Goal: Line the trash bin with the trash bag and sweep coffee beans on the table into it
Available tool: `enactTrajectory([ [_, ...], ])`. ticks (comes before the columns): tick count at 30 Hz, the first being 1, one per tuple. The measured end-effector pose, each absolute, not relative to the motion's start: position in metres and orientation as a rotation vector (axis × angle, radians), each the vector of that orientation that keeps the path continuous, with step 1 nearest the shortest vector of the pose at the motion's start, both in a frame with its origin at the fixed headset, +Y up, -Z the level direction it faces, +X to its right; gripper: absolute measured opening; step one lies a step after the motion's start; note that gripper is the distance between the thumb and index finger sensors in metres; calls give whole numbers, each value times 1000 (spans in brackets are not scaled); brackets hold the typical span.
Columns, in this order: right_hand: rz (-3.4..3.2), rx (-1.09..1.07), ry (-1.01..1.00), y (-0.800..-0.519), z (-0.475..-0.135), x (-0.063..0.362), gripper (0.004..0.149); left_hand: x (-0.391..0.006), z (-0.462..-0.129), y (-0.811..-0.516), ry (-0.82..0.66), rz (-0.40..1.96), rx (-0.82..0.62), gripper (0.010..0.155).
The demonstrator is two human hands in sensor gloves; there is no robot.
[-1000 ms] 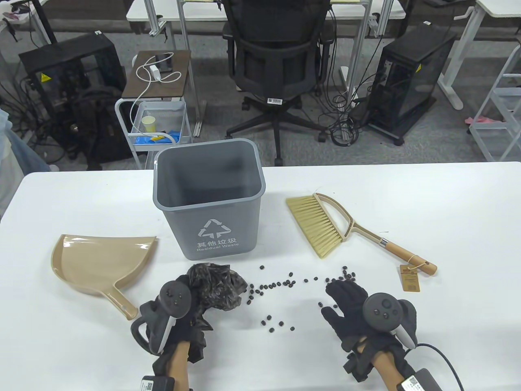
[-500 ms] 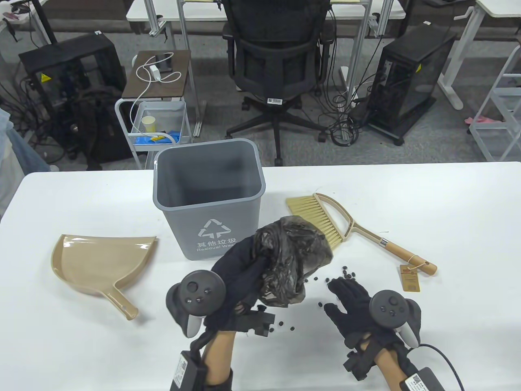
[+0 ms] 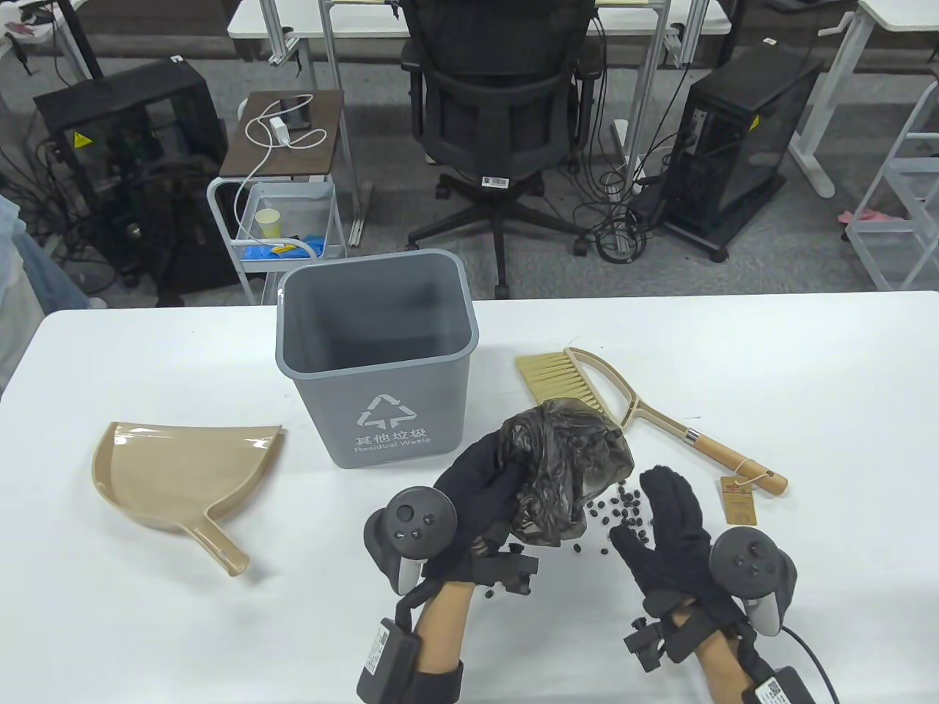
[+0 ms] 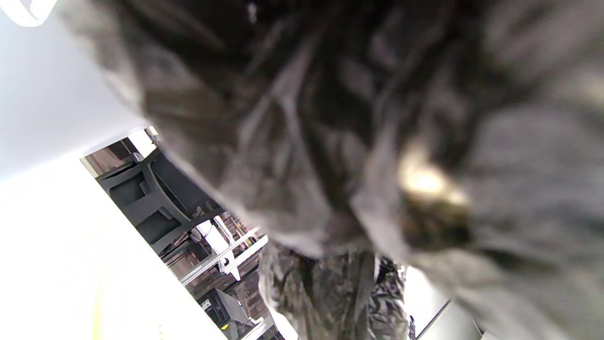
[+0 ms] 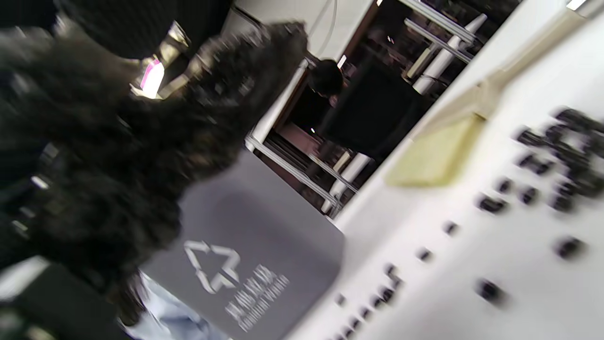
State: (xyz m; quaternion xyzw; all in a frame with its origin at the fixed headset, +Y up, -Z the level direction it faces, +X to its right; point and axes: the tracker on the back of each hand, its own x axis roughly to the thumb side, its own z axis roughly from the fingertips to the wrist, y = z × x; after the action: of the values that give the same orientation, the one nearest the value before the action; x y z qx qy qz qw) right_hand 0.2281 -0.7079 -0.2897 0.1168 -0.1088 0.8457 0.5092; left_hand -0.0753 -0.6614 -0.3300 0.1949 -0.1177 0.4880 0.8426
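Note:
A crumpled dark trash bag (image 3: 572, 462) is held above the table in the curled fingers of my left hand (image 3: 480, 480). In the left wrist view the trash bag (image 4: 330, 141) fills most of the picture, blurred. My right hand (image 3: 671, 506) hovers just right of the bag with its fingers stretched out, holding nothing. Coffee beans (image 3: 620, 510) lie scattered on the white table between and under the hands. The grey trash bin (image 3: 378, 359) stands upright with no liner, behind and to the left of the bag. The right wrist view shows the bin (image 5: 245, 245) and beans (image 5: 542, 165).
A beige dustpan (image 3: 183, 469) lies at the left of the table. A small brush (image 3: 572, 370) with a wooden handle (image 3: 733, 458) and a paper tag lies right of the bin, its bristles partly behind the bag. An office chair (image 3: 499, 95) stands beyond the table's far edge.
My left hand has lifted the bag off the table and carried it rightward, over the beans. My right hand has shifted slightly right and stretched its fingers up beside the bag.

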Motion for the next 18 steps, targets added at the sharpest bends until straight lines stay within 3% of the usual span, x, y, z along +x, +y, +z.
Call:
enactTrajectory([
  [4, 1920, 314, -311, -680, -289, 222, 83, -78, -335, -658, -247, 1065, 417, 39],
  [6, 1811, 382, -40, -671, -301, 208, 82, -77, -335, -658, -249, 1065, 439, 40],
  [8, 1731, 452, 68, -669, -312, 196, 83, -75, -333, -656, -267, 1050, 440, 40],
  [12, 1760, 378, 2, -677, -332, 179, 84, -65, -331, -654, -350, 1110, 410, 40],
  [15, 1566, 357, 60, -683, -338, 177, 51, -63, -334, -656, -401, 1154, 365, 40],
  [18, 1605, 278, -34, -681, -340, 197, 41, -70, -337, -660, -351, 1156, 370, 40],
])
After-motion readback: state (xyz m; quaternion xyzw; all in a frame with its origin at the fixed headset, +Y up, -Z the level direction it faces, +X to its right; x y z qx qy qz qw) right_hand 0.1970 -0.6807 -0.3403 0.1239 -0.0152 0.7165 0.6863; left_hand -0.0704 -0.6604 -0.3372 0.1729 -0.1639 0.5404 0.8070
